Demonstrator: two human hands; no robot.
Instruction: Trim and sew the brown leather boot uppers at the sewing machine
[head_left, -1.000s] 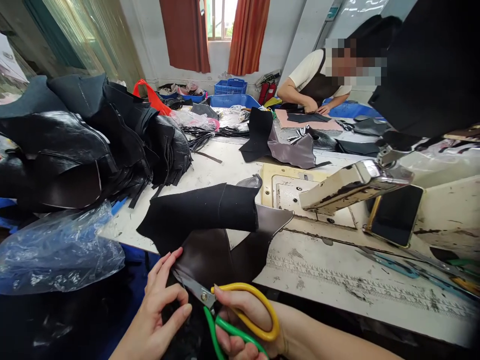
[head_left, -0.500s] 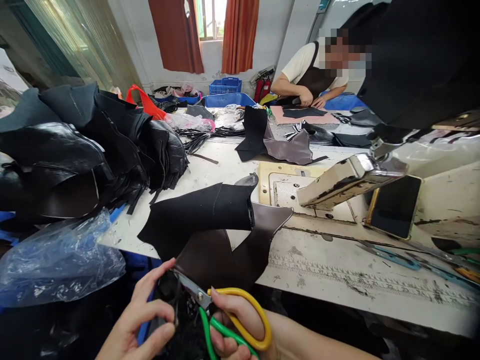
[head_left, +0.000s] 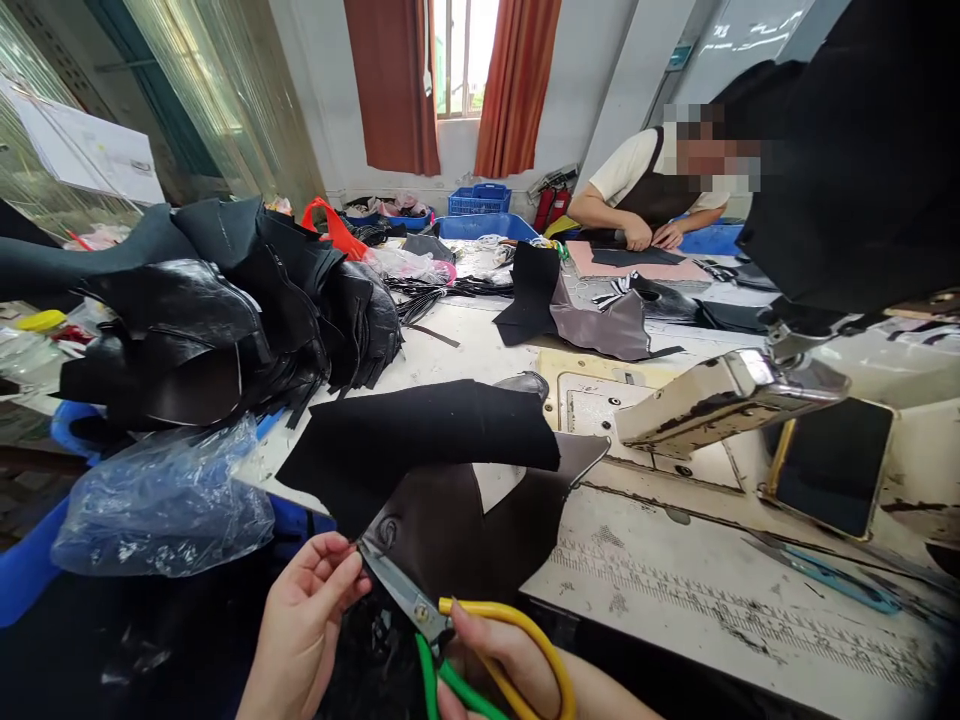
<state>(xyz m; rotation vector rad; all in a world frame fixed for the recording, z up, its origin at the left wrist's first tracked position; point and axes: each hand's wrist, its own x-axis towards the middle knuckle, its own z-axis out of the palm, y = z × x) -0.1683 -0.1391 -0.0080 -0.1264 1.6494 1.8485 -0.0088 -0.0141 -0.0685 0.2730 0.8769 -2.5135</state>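
My left hand [head_left: 307,610] is closed, with thumb and fingertips pinched at the near left corner of a dark brown leather piece [head_left: 442,525]. A black fabric-faced part [head_left: 427,425] of the work lies folded over it on the table. My right hand [head_left: 506,650] grips scissors [head_left: 401,590] with one yellow and one green handle. Their blades look closed or nearly so, and the tips touch the leather edge right beside my left fingertips. Whatever lies between the pinched fingertips is mostly hidden.
A sewing machine [head_left: 697,395] stands right of the leather, with a phone [head_left: 832,465] beside it. Black leather pieces [head_left: 202,320] are stacked at left above a clear plastic bag [head_left: 172,500]. Blue-handled snips [head_left: 840,580] lie at right. Across the table a person [head_left: 630,200] works.
My left hand has gone from spread fingers to a pinch at the leather's corner. The scissors remain in my right hand by that edge. The view has shifted, showing more at left.
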